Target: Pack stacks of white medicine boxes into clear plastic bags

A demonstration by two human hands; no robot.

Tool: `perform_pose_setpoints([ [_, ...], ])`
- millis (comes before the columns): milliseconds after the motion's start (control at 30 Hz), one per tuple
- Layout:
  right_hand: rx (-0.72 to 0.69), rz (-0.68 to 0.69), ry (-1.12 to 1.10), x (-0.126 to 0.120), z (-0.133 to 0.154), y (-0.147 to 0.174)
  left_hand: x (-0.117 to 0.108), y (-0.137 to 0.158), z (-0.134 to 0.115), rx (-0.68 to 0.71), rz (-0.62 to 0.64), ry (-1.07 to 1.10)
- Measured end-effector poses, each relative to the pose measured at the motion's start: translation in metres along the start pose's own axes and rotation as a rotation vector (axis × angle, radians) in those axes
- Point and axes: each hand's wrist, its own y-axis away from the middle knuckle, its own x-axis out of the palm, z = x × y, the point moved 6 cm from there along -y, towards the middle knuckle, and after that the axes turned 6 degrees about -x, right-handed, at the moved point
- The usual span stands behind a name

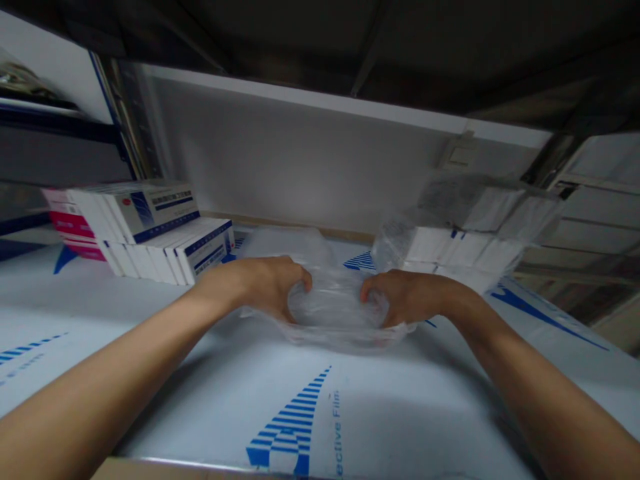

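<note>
Between my hands lies a clear plastic bag (333,303), crumpled and see-through, resting on the film-covered shelf (390,413). My left hand (273,287) grips its left side, thumb and fingers curled around the plastic. On the opposite side, my right hand (403,297) holds the bag in the same way. A further sheet of the plastic reaches back toward the wall. Whatever the bag may hold cannot be made out through the folds and blur.
Stacked white and blue boxes (165,230) stand at the left, with pink boxes (77,223) beside them. At the right, white boxes sit wrapped in clear plastic (465,230). A dark upper shelf (300,40) hangs overhead, and a white wall (300,153) closes the back.
</note>
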Motion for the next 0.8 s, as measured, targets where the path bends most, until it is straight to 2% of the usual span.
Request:
perform_pose_setpoints([
  [100, -0.016, 0.052, 0.009, 0.006, 0.002, 0.001, 0.004, 0.003, -0.004, -0.027, 0.063, -0.038],
  [200, -0.098, 0.033, 0.009, 0.009, 0.002, -0.002, 0.004, 0.000, -0.007, 0.030, 0.020, -0.072],
  [267, -0.183, -0.052, -0.007, 0.007, 0.002, -0.003, 0.002, -0.002, -0.009, 0.106, -0.076, -0.072],
  [433, -0.383, -0.390, -0.062, -0.010, 0.007, 0.002, -0.012, 0.005, -0.022, 0.341, -0.358, -0.013],
  [567, -0.530, -0.548, -0.098, -0.027, 0.021, 0.017, -0.032, 0.019, -0.034, 0.494, -0.521, 0.050],
  [700, -0.599, -0.763, -0.056, -0.046, 0.043, 0.032, -0.055, 0.039, -0.032, 0.498, -0.723, 0.162],
  [800, -0.608, -0.864, -0.074, -0.055, 0.063, 0.030, -0.063, 0.057, -0.013, 0.375, -0.897, 0.193],
])
